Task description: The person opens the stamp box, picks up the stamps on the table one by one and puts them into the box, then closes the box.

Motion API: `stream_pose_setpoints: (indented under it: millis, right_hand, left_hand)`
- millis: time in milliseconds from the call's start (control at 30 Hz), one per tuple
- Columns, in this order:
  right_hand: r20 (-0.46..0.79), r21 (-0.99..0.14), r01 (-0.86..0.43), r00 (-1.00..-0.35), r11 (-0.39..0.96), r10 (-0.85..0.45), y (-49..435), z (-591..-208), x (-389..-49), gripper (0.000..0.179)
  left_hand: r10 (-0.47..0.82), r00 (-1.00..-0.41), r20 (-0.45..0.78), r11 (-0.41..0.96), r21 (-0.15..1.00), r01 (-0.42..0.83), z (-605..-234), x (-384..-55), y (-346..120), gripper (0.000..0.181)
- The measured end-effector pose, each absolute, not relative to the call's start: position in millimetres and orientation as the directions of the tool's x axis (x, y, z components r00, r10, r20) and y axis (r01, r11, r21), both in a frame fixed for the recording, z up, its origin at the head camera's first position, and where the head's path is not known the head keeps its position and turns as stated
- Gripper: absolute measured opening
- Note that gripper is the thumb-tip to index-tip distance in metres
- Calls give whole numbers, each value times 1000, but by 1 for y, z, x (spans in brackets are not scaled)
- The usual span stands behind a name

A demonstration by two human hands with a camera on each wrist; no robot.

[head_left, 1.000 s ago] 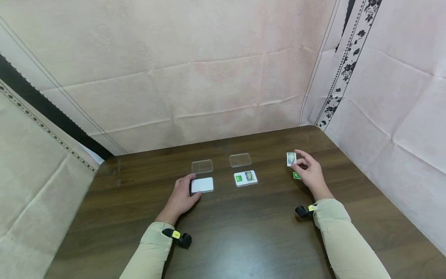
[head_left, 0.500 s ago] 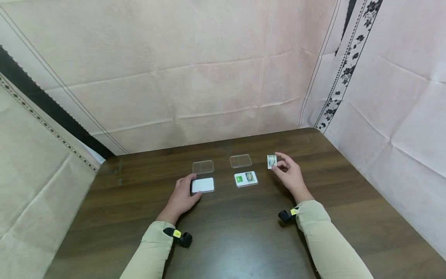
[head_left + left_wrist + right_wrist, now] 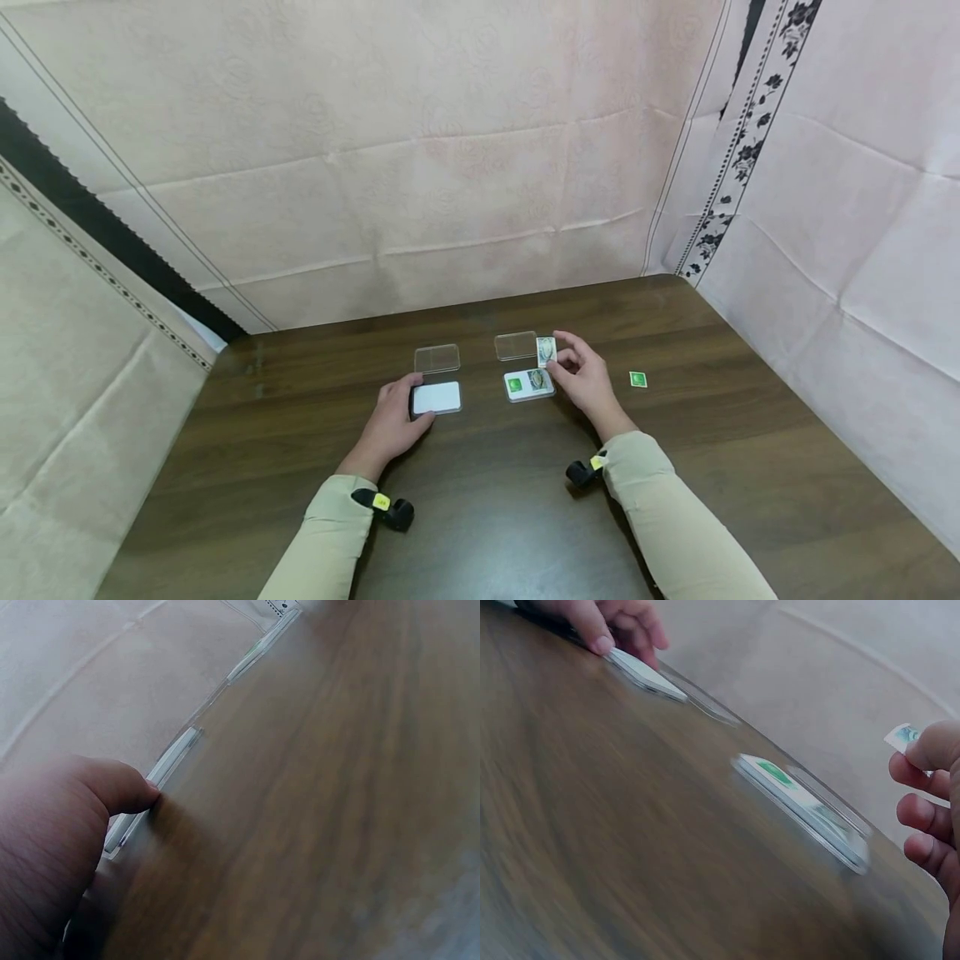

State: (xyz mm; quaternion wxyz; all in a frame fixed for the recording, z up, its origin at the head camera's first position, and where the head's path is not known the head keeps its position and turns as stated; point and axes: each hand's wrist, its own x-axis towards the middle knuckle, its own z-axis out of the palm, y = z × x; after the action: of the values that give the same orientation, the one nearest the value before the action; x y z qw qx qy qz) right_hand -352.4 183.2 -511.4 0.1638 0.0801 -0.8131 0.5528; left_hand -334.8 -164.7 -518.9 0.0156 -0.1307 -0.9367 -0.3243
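Note:
Between thumb and fingers my right hand [image 3: 588, 387] pinches a small upright stamp [image 3: 546, 347], which also shows in the right wrist view as a pale stamp [image 3: 900, 736] at the fingertips. Just below it on the table lies a flat clear case [image 3: 517, 396] with a white insert, bearing a green square stamp [image 3: 514, 385] and a larger patterned stamp [image 3: 537, 379]. My left hand [image 3: 387, 425] grips the left end of a second case with a plain white insert [image 3: 437, 397]; the left wrist view has the thumb against that case's edge [image 3: 180, 746].
Behind the cases lie two clear lids, a left lid [image 3: 437, 358] and a right lid [image 3: 513, 346]. A loose green stamp [image 3: 637, 379] lies to the right on the brown wooden table [image 3: 480, 500]. Pale cloth [image 3: 450, 167] hangs around the table's back and sides.
My right hand has moved left with the patterned stamp, from beside the loose green stamp to over the right-hand case. The left hand stays on the white case.

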Motion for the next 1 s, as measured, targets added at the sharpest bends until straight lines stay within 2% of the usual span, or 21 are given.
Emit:
stream_pose_setpoints:
  millis: [200,633,1000]
  right_hand:
    - [341,-879,-293,-938,376,66,161,-511,-353,45]
    - [374,-872,-342,-927,350,27,107,-514,-349,41]
    - [283,-883,-275,-958,380,-35,62,-518,-343,41]
  left_hand:
    - [230,-966,119,753,607,254,-519,-336,-166,66]
    - [227,-968,110,757,606,247,-520,-337,-165,66]
    - [215,-969,119,758,606,243,-520,-337,-164,67]
